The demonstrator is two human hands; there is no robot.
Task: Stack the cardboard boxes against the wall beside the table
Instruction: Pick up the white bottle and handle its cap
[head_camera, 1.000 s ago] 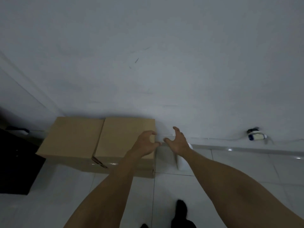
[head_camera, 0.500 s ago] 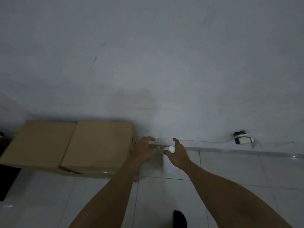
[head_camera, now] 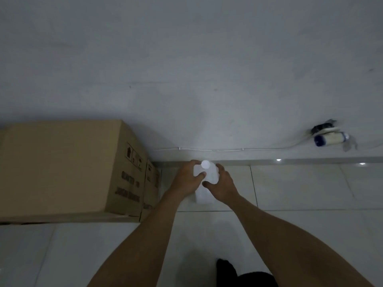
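Both hands, the left hand (head_camera: 189, 178) and the right hand (head_camera: 220, 184), curl their fingers round a white bottle (head_camera: 206, 179) on the floor (head_camera: 290, 187) just beside the cardboard boxes (head_camera: 62, 164) (already against the wall (head_camera: 186, 69)), so lift it straight up, upright, clear of them.

White tiled floor (head_camera: 290, 187); cardboard boxes (head_camera: 62, 166), white bottle (head_camera: 205, 195) on it

head view, looking down, facing wall (head_camera: 186, 59)
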